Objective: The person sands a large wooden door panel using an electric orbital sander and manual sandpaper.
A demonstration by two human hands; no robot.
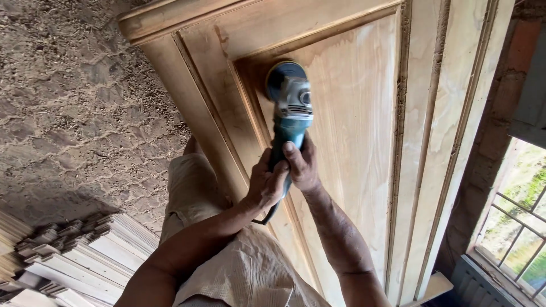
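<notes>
1. The sanding disc [282, 79] of the angle grinder [290, 116] lies mostly under the tool's grey head, so only its dark upper rim shows, and whether it touches the wood cannot be told for sure.
2. The grinder's teal handle is largely covered by the two hands; a short loop of black cord [267, 216] shows below them and then drops out of sight behind the forearm.
3. The wooden door [352, 113] is cut off at the right and near edges of the view, and its top rail runs out at the far edge.
4. The stack of moulded wood strips [74, 250] at near left is cropped by the picture's edge.
5. The left hand [266, 185] is closed around the handle's near end, fingers wrapped from the left, forearm reaching up from near left.
6. The right hand [301, 165] grips the handle just beside it, thumb laid along the top, forearm straight.
7. The grinder sits at the far left corner of the door's recessed panel.
8. A sawdust-covered floor [74, 113] lies to the left, and a barred window [520, 227] at near right.
</notes>
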